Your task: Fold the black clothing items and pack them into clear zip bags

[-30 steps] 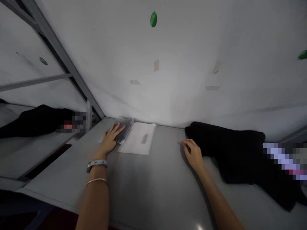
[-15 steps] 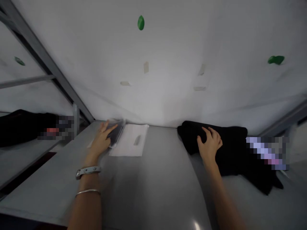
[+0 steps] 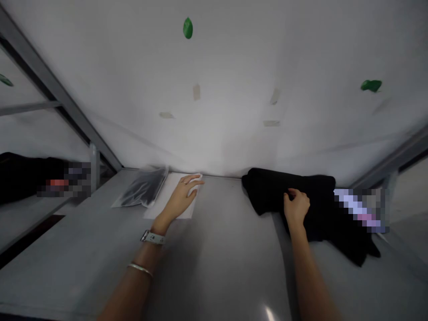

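Note:
My left hand [image 3: 182, 196] hovers over or rests on a flat white sheet [image 3: 152, 214], fingers stretched and apart with nothing in them; whether it touches the sheet I cannot tell. Beside it lies a clear plastic bag [image 3: 142, 185] with something dark folded inside, partly covering the sheet. My right hand [image 3: 297, 207] is on a black garment [image 3: 321, 191], its thumb and fingers curled together in a pinch on the cloth. The garment is spread sideways on the grey tabletop [image 3: 227, 249], one narrow part trailing to the right.
A white wall panel [image 3: 227, 67] with green stickers and tape pieces rises behind the table. Metal frame posts [image 3: 76, 120] stand left and right. Another black cloth [image 3: 30, 174] lies on a neighbouring surface at the left. Blurred-out patches sit at both sides.
My left hand has moved right, off the clear bag and over the white sheet. My right hand's fingers have closed from a loose spread onto the black garment. The view has turned slightly right.

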`<state>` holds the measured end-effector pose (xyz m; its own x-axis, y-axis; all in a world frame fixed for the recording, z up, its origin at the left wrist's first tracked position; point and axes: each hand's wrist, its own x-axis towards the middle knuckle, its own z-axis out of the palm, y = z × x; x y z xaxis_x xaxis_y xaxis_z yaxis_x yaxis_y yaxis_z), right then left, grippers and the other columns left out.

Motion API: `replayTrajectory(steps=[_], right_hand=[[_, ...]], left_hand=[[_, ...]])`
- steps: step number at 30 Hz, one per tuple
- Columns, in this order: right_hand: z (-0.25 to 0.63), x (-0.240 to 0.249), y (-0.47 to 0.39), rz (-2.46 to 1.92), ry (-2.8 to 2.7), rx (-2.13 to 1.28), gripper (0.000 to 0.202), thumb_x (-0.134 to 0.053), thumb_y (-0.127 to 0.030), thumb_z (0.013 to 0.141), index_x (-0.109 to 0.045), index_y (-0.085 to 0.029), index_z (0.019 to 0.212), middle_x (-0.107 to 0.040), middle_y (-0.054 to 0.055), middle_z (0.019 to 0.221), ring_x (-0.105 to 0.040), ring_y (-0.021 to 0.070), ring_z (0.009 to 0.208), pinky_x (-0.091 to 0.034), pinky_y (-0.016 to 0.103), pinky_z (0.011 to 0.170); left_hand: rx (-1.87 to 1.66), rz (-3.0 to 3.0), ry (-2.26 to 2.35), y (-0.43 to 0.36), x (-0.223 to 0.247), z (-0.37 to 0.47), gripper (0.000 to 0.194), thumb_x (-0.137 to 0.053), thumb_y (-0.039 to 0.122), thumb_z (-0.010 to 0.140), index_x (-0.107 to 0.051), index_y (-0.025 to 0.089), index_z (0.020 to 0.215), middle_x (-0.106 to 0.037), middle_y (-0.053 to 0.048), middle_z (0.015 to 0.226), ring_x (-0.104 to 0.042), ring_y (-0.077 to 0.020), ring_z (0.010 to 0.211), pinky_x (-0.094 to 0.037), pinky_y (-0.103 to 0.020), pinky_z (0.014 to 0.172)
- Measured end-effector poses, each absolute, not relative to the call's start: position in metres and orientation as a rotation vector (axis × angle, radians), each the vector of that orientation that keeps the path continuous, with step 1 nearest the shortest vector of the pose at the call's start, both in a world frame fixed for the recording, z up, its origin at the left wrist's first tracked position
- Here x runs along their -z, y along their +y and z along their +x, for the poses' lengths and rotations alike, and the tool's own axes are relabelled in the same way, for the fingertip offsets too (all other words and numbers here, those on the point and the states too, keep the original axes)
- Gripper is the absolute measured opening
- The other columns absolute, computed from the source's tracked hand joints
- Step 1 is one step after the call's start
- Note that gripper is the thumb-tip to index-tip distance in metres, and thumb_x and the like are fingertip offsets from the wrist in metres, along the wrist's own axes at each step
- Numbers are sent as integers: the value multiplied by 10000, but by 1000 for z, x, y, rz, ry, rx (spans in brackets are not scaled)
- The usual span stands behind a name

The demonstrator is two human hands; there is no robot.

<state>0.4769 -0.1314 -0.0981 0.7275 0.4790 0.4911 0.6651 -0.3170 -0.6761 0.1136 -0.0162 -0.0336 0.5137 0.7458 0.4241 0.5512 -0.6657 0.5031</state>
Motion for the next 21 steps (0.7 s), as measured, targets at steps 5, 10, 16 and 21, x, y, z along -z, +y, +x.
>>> replayTrajectory(steps=[5, 10, 16, 21], right_hand=[[483, 100, -131, -1946, -847, 203, 283, -500, -301, 760, -706, -131, 854, -670, 133, 809, -580, 277, 784, -431, 420, 781], [480, 95, -133, -1876, -793, 175, 272, -515, -307, 742, -715, -142, 821, -692, 128, 812, -599, 270, 768, -444, 414, 785], [474, 86, -135, -1726, -632, 153, 266, -545, -321, 742, -723, -151, 842, -701, 102, 807, -619, 245, 748, -470, 395, 782], [469, 75, -134, -1580, -530, 92, 251, -554, -314, 737, -708, -154, 853, -679, 77, 783, -614, 225, 727, -486, 372, 727]], left_hand=[[-842, 1802, 1095, -13, 38, 172, 265, -537, 314, 801, -694, 184, 970, -722, -71, 960, -661, -213, 852, -521, -340, 755], [-737, 1603, 1042, -19, 50, 268, 277, -589, 362, 851, -680, 161, 1017, -699, -84, 938, -650, -186, 807, -489, -302, 711], [-804, 1556, 1056, -20, 56, 317, 280, -424, 338, 979, -587, 211, 1169, -569, -84, 1234, -587, -189, 1052, -514, -394, 895], [-975, 1496, 988, -18, 27, 302, 128, -460, 230, 914, -576, 180, 895, -608, -59, 986, -582, -150, 878, -488, -278, 737]])
